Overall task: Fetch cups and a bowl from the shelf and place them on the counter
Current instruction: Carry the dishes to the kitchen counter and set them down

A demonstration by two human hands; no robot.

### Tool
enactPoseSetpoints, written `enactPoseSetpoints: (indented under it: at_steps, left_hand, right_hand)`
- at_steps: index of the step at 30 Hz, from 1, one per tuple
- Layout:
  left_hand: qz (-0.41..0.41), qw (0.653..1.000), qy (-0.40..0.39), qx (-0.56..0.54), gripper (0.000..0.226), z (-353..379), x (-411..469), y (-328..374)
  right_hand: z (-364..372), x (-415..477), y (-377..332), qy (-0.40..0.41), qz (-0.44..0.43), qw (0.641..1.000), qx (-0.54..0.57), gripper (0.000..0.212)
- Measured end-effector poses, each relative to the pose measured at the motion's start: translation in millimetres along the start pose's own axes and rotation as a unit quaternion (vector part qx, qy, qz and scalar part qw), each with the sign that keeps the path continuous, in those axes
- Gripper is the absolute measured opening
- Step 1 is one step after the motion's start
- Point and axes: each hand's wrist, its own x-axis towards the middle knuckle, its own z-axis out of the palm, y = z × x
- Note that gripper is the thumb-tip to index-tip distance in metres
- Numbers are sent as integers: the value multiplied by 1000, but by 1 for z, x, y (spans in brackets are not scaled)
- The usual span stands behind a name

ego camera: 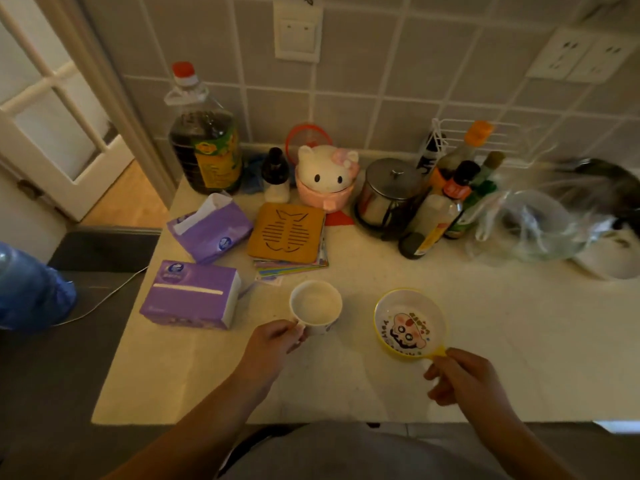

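Observation:
A white cup stands upright on the pale counter, just right of the tissue packs. My left hand grips its handle at the near side. To the right sits a small yellow-rimmed bowl with a cartoon face printed inside. My right hand pinches the bowl's short yellow handle at its near right edge. Both pieces rest on the counter, about a hand's width apart.
Two purple tissue packs lie at the left. Behind are a fish-pattern trivet, an oil jug, a cat-shaped pot, a steel canister, sauce bottles and a plastic bag. A blue water jug stands off the left edge.

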Motion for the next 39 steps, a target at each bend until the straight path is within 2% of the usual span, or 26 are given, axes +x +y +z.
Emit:
enactPoseSetpoints:
  at_steps: [7, 13, 22, 29, 31, 32, 34, 36, 39]
  left_hand:
    - [-1, 1000, -12, 25, 24, 5, 21, -1]
    - [20, 991, -14, 132, 22, 9, 28, -1]
    - [100, 946, 22, 306, 27, 8, 29, -9]
    - [134, 931, 32, 337, 21, 6, 24, -13]
    - [168, 910, 47, 375, 20, 3, 19, -17]
    - [193, 889, 67, 411, 25, 0, 17, -21]
    - [211, 825, 93, 515, 53, -7, 14, -31]
    - [161, 781, 68, 600, 85, -15, 10, -43]
    - [127, 760, 40, 637, 103, -24, 6, -57]
  right_hand:
    - [-10, 6, -5, 21, 2, 1000, -2, 31]
    - [-14, 12, -5, 16, -7, 1000, -5, 30]
    - [-14, 19, -6, 2, -17, 1000, -6, 30]
    - [-11, 21, 2, -4, -17, 1000, -5, 30]
    - [-9, 22, 6, -6, -14, 1000, -7, 30]
    - [-8, 23, 8, -8, -13, 1000, -8, 30]
    - [-6, 25, 12, -6, -9, 1000, -7, 30]
    - [-5, 29, 15, -2, -4, 1000, -2, 30]
    - [-3, 35, 18, -6, -2, 1000, 4, 30]
